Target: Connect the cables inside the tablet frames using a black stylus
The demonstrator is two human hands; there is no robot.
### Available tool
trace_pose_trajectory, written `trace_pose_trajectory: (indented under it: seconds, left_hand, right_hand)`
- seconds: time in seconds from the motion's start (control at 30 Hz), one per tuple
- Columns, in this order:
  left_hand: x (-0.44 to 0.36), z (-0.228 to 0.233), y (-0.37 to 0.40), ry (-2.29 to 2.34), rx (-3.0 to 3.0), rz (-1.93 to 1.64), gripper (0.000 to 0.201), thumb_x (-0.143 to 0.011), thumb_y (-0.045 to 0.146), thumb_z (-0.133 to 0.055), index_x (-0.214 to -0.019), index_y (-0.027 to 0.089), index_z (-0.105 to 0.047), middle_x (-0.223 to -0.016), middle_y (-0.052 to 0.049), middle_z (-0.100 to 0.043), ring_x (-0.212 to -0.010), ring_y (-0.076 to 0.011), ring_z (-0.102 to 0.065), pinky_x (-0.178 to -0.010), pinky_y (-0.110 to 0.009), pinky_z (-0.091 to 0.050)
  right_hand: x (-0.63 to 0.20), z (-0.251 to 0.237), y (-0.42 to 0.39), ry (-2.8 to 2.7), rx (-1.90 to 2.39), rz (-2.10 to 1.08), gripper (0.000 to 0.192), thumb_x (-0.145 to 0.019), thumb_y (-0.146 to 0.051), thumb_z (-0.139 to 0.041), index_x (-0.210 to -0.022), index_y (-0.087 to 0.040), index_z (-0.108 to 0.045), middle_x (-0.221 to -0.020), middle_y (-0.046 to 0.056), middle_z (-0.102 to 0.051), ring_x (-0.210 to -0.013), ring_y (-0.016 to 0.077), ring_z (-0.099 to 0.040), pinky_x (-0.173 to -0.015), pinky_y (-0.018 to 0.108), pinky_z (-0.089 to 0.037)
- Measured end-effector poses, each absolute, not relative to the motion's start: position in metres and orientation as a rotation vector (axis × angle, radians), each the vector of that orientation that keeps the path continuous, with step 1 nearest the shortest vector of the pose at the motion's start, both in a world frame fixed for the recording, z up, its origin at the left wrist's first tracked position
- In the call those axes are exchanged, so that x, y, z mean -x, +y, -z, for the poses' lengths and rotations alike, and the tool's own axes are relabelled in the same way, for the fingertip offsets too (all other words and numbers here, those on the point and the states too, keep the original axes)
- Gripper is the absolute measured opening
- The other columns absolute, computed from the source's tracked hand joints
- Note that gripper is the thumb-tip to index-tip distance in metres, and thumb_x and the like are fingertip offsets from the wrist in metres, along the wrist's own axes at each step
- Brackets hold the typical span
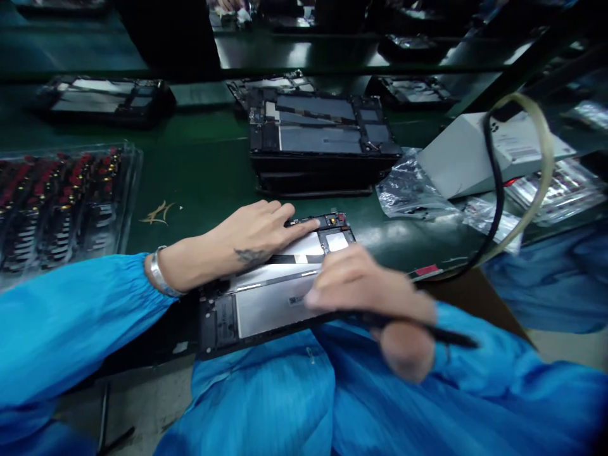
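Note:
An opened tablet [270,310] with silver battery plates and a black frame lies tilted at the green bench's near edge, partly over my lap. My left hand [261,231] holds its far edge, thumb on top near a small camera module [333,220] and fingers curled over the back. My right hand [365,285] is smeared by motion above the tablet's right end. It is closed around a slim black tool [451,335] whose rear end sticks out behind the hand; its tip cannot be made out.
Beyond the tablet stands a stack of similar opened tablets [323,136]. A clear plastic tray [135,183] of small red-and-black parts lies left. At right are a white box-shaped device [456,152], a looped hose [546,145] and plastic bags [408,190]. More tablets [99,98] sit farther back.

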State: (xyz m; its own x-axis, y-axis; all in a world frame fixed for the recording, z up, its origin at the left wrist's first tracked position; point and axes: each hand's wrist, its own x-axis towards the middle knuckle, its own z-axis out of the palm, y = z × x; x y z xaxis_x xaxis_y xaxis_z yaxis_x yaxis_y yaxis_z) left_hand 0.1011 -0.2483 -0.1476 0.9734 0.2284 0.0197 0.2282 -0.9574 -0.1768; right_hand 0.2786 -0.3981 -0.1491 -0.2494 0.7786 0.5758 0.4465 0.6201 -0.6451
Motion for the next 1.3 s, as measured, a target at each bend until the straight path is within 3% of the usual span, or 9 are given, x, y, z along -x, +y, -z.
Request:
trace_pose_trajectory:
  seconds: [0.1, 0.2, 0.43, 0.63, 0.73, 0.83, 1.0, 1.17, 1.3]
  left_hand:
    - [-0.101, 0.152, -0.231, -0.620, 3.190, 0.099, 0.036, -0.106, 0.025, -0.038, -0.130, 0.017, -0.063, -0.106, -0.009, -0.066, -0.084, -0.0190, -0.063, -0.069, -0.029, -0.044]
    - [-0.102, 0.149, -0.215, -0.791, 3.436, 0.074, 0.033, -0.103, 0.035, -0.046, -0.097, 0.017, -0.073, -0.093, -0.005, -0.070, -0.080, -0.0152, -0.064, -0.071, -0.025, -0.043]
    - [-0.093, 0.122, -0.209, -0.978, 3.689, 0.141, 0.029, -0.095, 0.042, -0.058, -0.101, 0.018, -0.074, -0.093, -0.001, -0.073, -0.079, -0.0136, -0.062, -0.069, -0.022, -0.041]
    - [-0.088, 0.108, -0.217, -1.329, 3.933, 0.249, 0.030, -0.085, 0.043, -0.068, -0.094, 0.015, -0.068, -0.076, -0.001, -0.062, -0.067, -0.0120, -0.052, -0.058, -0.021, -0.036]
    - [-0.085, 0.094, -0.224, -1.339, 3.961, 0.414, 0.028, -0.081, 0.040, -0.072, -0.095, 0.016, -0.069, -0.073, 0.001, -0.059, -0.062, -0.0099, -0.047, -0.054, -0.019, -0.031]
    - [-0.081, 0.082, -0.228, -1.346, 3.952, 0.588, 0.028, -0.082, 0.036, -0.073, -0.102, 0.017, -0.070, -0.071, 0.002, -0.056, -0.056, -0.0084, -0.041, -0.048, -0.020, -0.026]
    - [-0.075, 0.083, -0.239, -1.368, 3.883, 1.106, 0.022, -0.080, 0.025, -0.076, -0.099, 0.013, -0.070, -0.073, 0.001, -0.064, -0.057, -0.0068, -0.052, -0.050, -0.017, -0.035]
    - [-0.061, 0.094, -0.277, -1.112, 3.897, 1.818, 0.037, -0.097, 0.052, -0.060, -0.094, 0.016, -0.054, -0.091, -0.009, -0.077, -0.080, -0.0181, -0.075, -0.071, -0.027, -0.060]
    - [-0.053, 0.094, -0.302, -0.980, 3.625, 1.835, 0.026, -0.095, 0.038, -0.069, -0.091, 0.018, -0.052, -0.068, 0.000, -0.071, -0.058, -0.0108, -0.067, -0.056, -0.017, -0.053]
  right_hand:
    - [-0.247, 0.175, -0.413, -1.721, 0.767, -0.612, 0.058, -0.105, -0.057, -0.032, -0.103, -0.023, -0.079, -0.066, 0.003, -0.060, -0.065, 0.0173, -0.057, -0.062, 0.033, -0.052]
    - [-0.233, 0.194, -0.409, -1.643, 0.721, -0.599, 0.052, -0.102, -0.058, -0.042, -0.118, -0.021, -0.075, -0.066, 0.002, -0.061, -0.056, 0.0166, -0.054, -0.050, 0.032, -0.046]
    - [-0.230, 0.196, -0.403, -1.615, 0.806, -0.457, 0.048, -0.102, -0.050, -0.050, -0.139, -0.023, -0.062, -0.111, 0.009, -0.073, -0.103, 0.0218, -0.068, -0.091, 0.040, -0.057]
    - [-0.236, 0.196, -0.402, -1.823, 0.775, -0.291, 0.045, -0.105, -0.024, -0.044, -0.150, -0.023, -0.049, -0.111, 0.007, -0.076, -0.105, 0.0157, -0.073, -0.093, 0.032, -0.062]
    - [-0.261, 0.187, -0.404, -2.215, 0.683, 0.100, 0.036, -0.100, -0.024, -0.055, -0.136, -0.019, -0.061, -0.121, 0.011, -0.075, -0.119, 0.0215, -0.070, -0.102, 0.040, -0.060]
    - [-0.293, 0.170, -0.405, -2.437, 0.642, 0.424, 0.026, -0.095, -0.025, -0.066, -0.120, -0.027, -0.071, -0.127, 0.006, -0.074, -0.125, 0.0227, -0.068, -0.108, 0.046, -0.056]
    - [-0.317, 0.144, -0.409, -2.049, 0.879, 0.064, 0.019, -0.089, -0.027, -0.070, -0.105, -0.035, -0.076, -0.110, -0.001, -0.080, -0.105, 0.0239, -0.077, -0.099, 0.048, -0.062]
    - [-0.299, 0.133, -0.401, -1.143, 0.900, 0.109, 0.012, -0.084, -0.018, -0.075, -0.090, -0.028, -0.075, -0.074, -0.002, -0.069, -0.078, 0.0166, -0.071, -0.092, 0.034, -0.059]
    - [-0.289, 0.127, -0.392, -0.842, 0.911, -0.297, 0.009, -0.078, -0.022, -0.082, -0.079, -0.022, -0.073, -0.075, -0.003, -0.063, -0.078, 0.0121, -0.065, -0.096, 0.027, -0.055]
